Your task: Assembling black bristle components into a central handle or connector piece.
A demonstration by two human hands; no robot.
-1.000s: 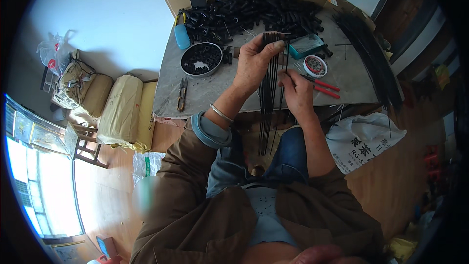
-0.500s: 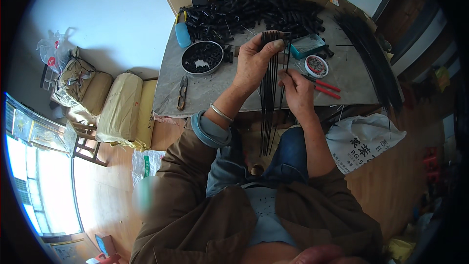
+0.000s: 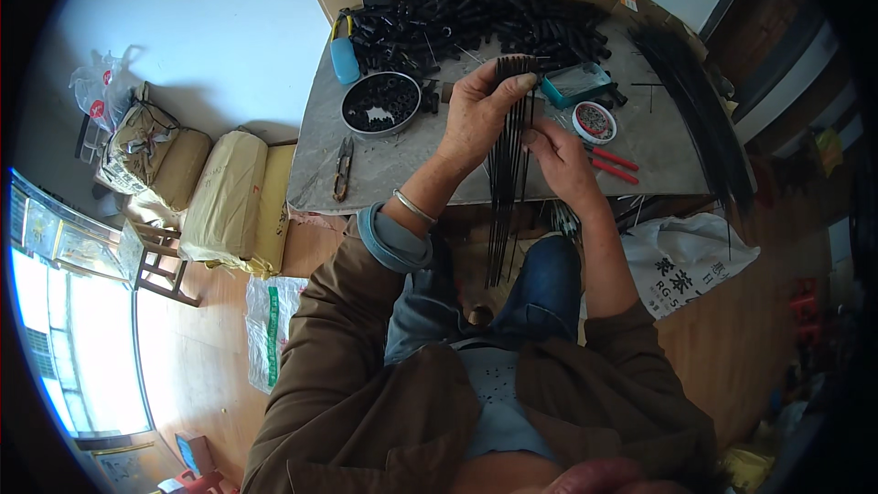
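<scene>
My left hand [image 3: 477, 110] grips a bundle of long, thin black rods [image 3: 500, 206] near their upper ends, the thumb laid across them. The upper tips stand in a row like a comb, and the rods hang down over the table's front edge towards my knees. At the bundle's right side, my right hand [image 3: 562, 163] has its thumb and forefinger closed on one thin black rod, just below the left hand; the fingertips are partly hidden. Red-handled pliers [image 3: 613, 165] lie beside the right hand.
A heap of short black tubes [image 3: 476, 23] lines the back of the grey table [image 3: 306, 174]. Around the hands stand a round tin of small black pieces [image 3: 382, 102], a teal box [image 3: 576, 84] and a white tub [image 3: 594, 123]. Snips [image 3: 343, 169] lie left; long black rods [image 3: 690, 110] lie right.
The rod in my right hand, which stood apart from the bundle with its top out to the right, now lies close along the bundle's right side. My left hand keeps its grip.
</scene>
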